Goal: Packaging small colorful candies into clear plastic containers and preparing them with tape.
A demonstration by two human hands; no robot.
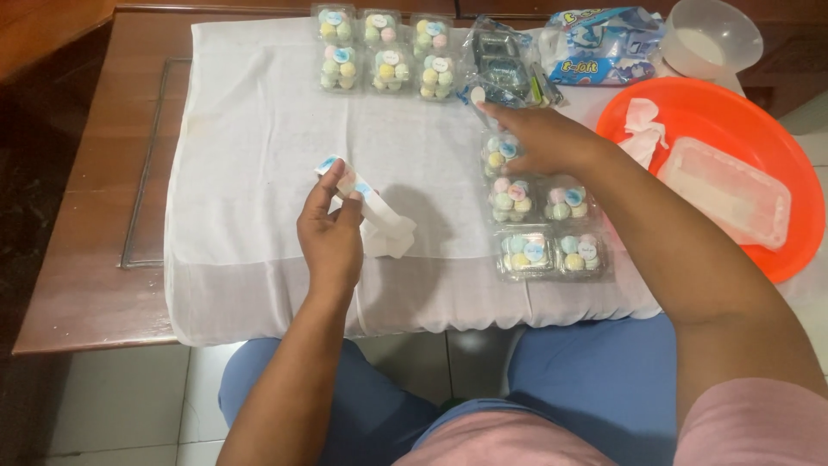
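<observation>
2 hands are busy: my left hand (pixel 330 233) pinches a strip of stickers (pixel 366 207) between thumb and fingertips, its grip closed on the thin, floppy, light paper. My right hand (pixel 539 142) rests fingers-down on a small clear box of pastel balls (pixel 500 154) on the desk's white cloth (pixel 250 155); I cannot tell if it clasps. I judge the box light, crushable, best held by its sides.
</observation>
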